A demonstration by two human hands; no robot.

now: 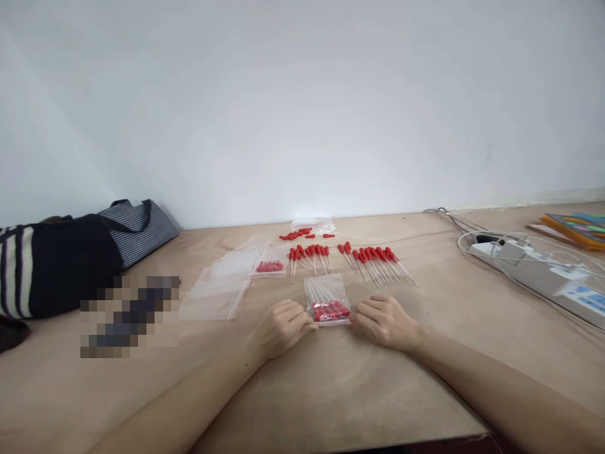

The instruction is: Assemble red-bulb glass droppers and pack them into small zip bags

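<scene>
Between my hands a clear zip bag (326, 287) lies on the table, its zip edge toward me. Inside are several droppers with red rubber bulbs at the near end and pale stems pointing away. My left hand (286, 323) is closed, thumb and finger pinching the bag's near left corner. At the near right corner my right hand (385, 321) pinches the bag in the same way. Beyond the bag lie loose red-bulbed droppers in a left group (309, 255) and a right group (378, 261). Another filled bag (269, 265) rests to the left.
Flat clear bags (212, 293) overlap on the left. Loose red bulbs (295, 234) lie at the back by a clear bag (314, 224). A power strip (539, 271) with white cables is on the right, a dark bag (70, 265) on the left. The wooden table (321, 391) meets a white wall.
</scene>
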